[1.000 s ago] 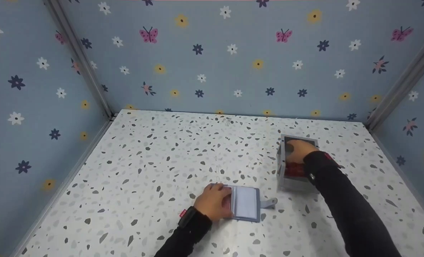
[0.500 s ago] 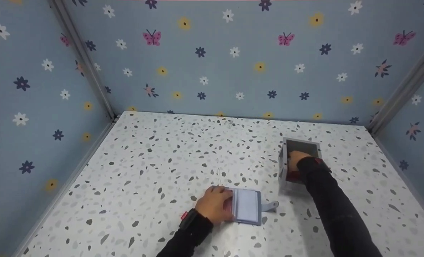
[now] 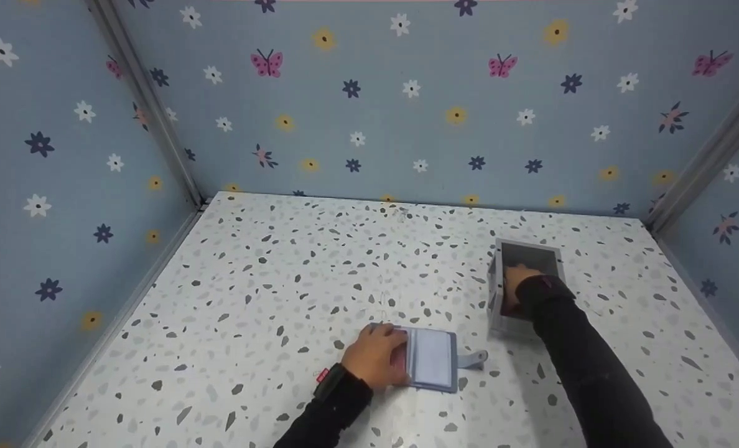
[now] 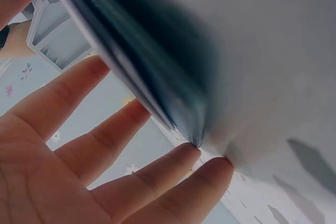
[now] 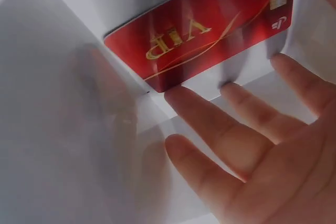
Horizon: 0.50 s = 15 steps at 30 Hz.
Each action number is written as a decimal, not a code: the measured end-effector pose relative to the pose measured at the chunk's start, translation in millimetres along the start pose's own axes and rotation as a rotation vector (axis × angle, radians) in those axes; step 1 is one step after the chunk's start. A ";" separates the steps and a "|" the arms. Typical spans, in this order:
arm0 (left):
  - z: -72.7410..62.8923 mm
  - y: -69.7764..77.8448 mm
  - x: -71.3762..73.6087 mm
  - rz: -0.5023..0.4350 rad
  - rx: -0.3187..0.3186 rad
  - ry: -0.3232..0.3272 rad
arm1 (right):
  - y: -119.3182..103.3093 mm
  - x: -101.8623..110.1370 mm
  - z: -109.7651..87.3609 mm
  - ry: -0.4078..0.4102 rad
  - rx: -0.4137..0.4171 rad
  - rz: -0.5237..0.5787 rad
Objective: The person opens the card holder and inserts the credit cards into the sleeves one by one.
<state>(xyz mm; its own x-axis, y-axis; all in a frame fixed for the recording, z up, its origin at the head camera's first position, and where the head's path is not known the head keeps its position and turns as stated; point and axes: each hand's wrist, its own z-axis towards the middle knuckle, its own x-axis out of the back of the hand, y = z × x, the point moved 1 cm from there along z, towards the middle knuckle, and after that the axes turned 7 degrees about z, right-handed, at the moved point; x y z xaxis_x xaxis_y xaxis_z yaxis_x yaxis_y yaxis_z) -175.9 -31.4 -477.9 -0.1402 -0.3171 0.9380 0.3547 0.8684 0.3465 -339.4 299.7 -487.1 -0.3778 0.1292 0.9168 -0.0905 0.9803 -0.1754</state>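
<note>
On the speckled table lies a spread blue-grey card holder (image 3: 435,358) with clear sleeves and a snap strap (image 3: 473,359). My left hand (image 3: 372,358) grips its left half across the width, thumb at the near edge and fingers at the far edge. A reddish card (image 3: 399,358) shows under that hand. Farther right, my right hand (image 3: 519,283) reaches down into a grey open-topped box (image 3: 514,326). Inside it, the right wrist view shows a red VIP card (image 5: 210,32) with gold lettering. The fingertips (image 5: 178,95) extend right at the card's edge, not curled round it.
Box walls (image 5: 47,129) stand close around the right hand. A blue wall (image 3: 369,112) with flowers and butterflies rises behind the table (image 3: 251,298), and side walls flank it.
My right hand has moved lower and nearer within the box over the past second, and its fingers are now mostly hidden inside. The left hand has stayed on the card holder.
</note>
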 end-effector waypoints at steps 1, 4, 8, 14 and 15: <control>0.0 0.0 -0.1 0.001 0.000 0.000 | 1.1 0.3 1.2 0.009 -0.005 -0.002; -0.4 0.2 0.3 0.001 0.005 -0.002 | -2.6 4.3 -2.0 0.022 -0.002 0.017; -0.9 0.6 1.2 -0.004 0.008 -0.006 | -11.9 10.0 -13.0 0.008 -0.009 0.063; -0.5 0.5 1.1 -0.004 0.010 -0.013 | -14.6 9.4 -18.9 -0.020 -0.058 0.104; -0.4 0.4 1.1 -0.005 0.011 -0.015 | -14.7 9.8 -19.7 -0.020 -0.055 0.104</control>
<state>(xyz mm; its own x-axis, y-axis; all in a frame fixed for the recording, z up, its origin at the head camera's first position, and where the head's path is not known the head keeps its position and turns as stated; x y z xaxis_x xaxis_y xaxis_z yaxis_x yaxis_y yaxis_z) -175.5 -31.5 -476.7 -0.1553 -0.3157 0.9361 0.3437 0.8711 0.3508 -323.6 289.5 -468.5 -0.4007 0.2281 0.8874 0.0008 0.9686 -0.2487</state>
